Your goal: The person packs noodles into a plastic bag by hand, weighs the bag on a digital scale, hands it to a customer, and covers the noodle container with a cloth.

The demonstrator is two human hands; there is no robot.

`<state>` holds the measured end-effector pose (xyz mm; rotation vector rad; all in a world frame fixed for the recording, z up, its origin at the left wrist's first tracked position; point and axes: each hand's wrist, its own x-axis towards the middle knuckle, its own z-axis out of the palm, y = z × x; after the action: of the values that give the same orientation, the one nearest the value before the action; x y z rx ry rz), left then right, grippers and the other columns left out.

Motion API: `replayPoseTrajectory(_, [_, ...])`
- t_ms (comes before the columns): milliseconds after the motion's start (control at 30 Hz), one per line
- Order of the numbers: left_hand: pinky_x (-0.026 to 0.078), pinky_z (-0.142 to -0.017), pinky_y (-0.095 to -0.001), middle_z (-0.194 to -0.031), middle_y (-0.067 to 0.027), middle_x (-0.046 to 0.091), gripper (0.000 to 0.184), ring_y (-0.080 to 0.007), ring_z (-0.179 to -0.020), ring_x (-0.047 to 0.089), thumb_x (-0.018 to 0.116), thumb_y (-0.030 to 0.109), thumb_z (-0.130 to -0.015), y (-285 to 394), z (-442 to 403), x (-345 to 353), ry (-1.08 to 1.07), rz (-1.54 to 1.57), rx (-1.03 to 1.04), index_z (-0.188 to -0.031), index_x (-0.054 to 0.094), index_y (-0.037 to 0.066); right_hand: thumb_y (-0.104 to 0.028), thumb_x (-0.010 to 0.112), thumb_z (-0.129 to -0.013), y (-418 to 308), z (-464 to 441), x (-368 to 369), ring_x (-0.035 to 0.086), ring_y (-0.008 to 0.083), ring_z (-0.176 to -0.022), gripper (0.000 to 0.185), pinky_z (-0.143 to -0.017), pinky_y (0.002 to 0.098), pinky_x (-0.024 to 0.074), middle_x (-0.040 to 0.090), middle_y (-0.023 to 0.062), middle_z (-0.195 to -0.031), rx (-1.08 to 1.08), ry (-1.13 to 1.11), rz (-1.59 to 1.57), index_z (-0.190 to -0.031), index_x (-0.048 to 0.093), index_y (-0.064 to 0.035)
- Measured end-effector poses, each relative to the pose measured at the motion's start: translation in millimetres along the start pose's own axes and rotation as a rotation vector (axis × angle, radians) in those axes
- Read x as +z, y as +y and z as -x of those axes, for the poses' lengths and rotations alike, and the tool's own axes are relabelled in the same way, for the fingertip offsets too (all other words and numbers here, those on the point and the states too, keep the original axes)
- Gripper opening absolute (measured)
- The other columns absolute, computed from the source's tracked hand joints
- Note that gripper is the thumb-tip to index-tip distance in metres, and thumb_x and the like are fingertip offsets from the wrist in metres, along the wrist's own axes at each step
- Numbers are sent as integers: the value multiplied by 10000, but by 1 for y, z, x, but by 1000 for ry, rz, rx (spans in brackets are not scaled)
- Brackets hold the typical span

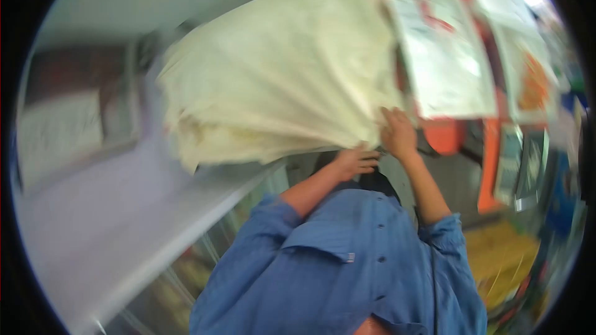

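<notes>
A large cream-coloured cloth or fabric sack (273, 68) spreads across the upper middle of the head view, bulging and wrinkled, with brownish stains along its lower left edge. Folds in it converge toward its near right corner, where both hands are. My left hand (357, 162) is closed on the near edge of the fabric. Just to the right and slightly farther off, my right hand (398, 131) grips the right edge, fingers bent over it. Motion blur hides the fingertips, and whatever lies under the fabric is covered.
White printed packets (444, 56) hang or stand right of the fabric, with orange pieces (444, 136) below. A pale counter ledge (155, 236) runs along the left beside a framed panel (77, 102). A yellow box (503, 257) sits low on the right.
</notes>
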<state>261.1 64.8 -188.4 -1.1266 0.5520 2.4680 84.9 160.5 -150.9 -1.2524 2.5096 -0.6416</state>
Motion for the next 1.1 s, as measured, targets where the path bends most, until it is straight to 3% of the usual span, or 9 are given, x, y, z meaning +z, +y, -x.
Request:
replayPoseTrajectory(133, [556,-745,-372,-1184,-155,650,591,-258,-860,680,620,436,-933,38,77,-28,120,-376,106,-1319,510,3,-126,629,-738,8,-29,36,533,362,-1132,364,-1065,477,357,614,156,-1160,-250,-158,283,-1099,646,-89])
replayPoseTrajectory(200, [555,-674,-315,-1101,-132,680,526,-191,-755,686,653,384,-909,84,124,-93,514,-715,411,-1242,575,-16,-125,615,-751,26,-27,47,539,354,-1106,268,-1058,473,364,626,152,-1105,-303,-120,326,-1008,675,-81])
replayPoseTrajectory(233, [549,-685,-368,-1017,-134,703,452,-221,-798,697,669,355,-903,102,136,-167,709,-706,600,-1191,605,14,-133,608,-777,26,-28,46,546,350,-1084,237,-1052,465,372,633,155,-1088,-314,-148,338,-994,681,-73])
replayPoseTrajectory(300, [477,-948,-425,-1222,-178,622,491,-336,-1094,609,697,285,-868,153,184,-279,1460,-1201,806,-1274,565,41,-155,606,-802,29,-30,49,553,346,-1061,237,-1036,462,385,636,155,-1067,-346,-125,395,-1010,678,-66])
replayPoseTrajectory(400, [497,-942,-424,-1368,-148,458,726,-336,-1219,526,806,203,-729,216,261,-346,1940,-1065,579,-1353,471,42,-162,583,-825,9,-36,46,555,338,-1044,236,-1003,461,404,629,148,-1030,-324,-158,435,-1016,668,-52])
replayPoseTrajectory(533, [511,-898,-422,-1362,-94,468,498,-304,-1127,586,715,168,-787,245,287,-427,1764,-1206,578,-1262,578,109,-134,546,-828,-12,-45,52,549,327,-1056,233,-1008,448,401,619,141,-1046,-194,-289,589,-1013,652,-40])
replayPoseTrajectory(733, [497,-856,-422,-971,-170,660,256,-359,-970,619,606,107,-768,221,377,-483,1448,-1310,975,-1004,680,40,-130,535,-841,-15,-51,58,541,308,-1113,241,-1041,457,373,604,126,-1062,-189,-342,774,-1037,649,-50])
replayPoseTrajectory(867, [486,-913,-424,-1017,-157,666,271,-353,-983,614,622,142,-777,173,456,-502,1041,-1624,138,-1021,700,52,-120,538,-843,-22,-56,48,529,313,-1145,262,-1065,489,348,597,129,-1114,-170,-420,752,-1070,653,-58])
replayPoseTrajectory(1100, [405,-1061,-426,-1310,-141,565,422,-323,-1254,492,606,100,-801,123,389,-541,1125,-1653,150,-1221,633,82,-80,541,-804,-14,-46,69,511,343,-1225,376,-1119,487,320,590,144,-1256,-37,-387,760,-1169,634,-67])
